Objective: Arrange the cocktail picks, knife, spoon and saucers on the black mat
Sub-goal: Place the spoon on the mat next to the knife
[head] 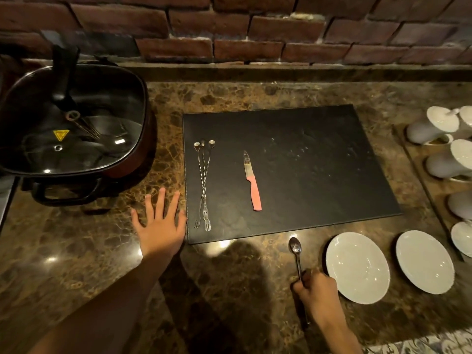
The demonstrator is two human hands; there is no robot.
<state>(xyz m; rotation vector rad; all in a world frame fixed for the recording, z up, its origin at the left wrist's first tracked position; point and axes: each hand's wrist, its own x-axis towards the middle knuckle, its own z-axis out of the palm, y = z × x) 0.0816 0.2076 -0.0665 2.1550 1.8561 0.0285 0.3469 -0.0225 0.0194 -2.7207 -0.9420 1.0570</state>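
Note:
The black mat lies flat on the brown marble counter. Three twisted metal cocktail picks rest together near its left edge, fork ends toward me. To their right on the mat lies a knife with a pink handle, blade pointing away. My right hand is shut on the handle of a metal spoon, whose bowl points toward the mat's front edge. Two white saucers sit on the counter right of the spoon. My left hand lies flat and open on the counter beside the mat's left edge.
A dark electric pan with a glass lid stands at the left. A wooden tray with several overturned white cups sits at the right edge. A brick wall rises behind the counter.

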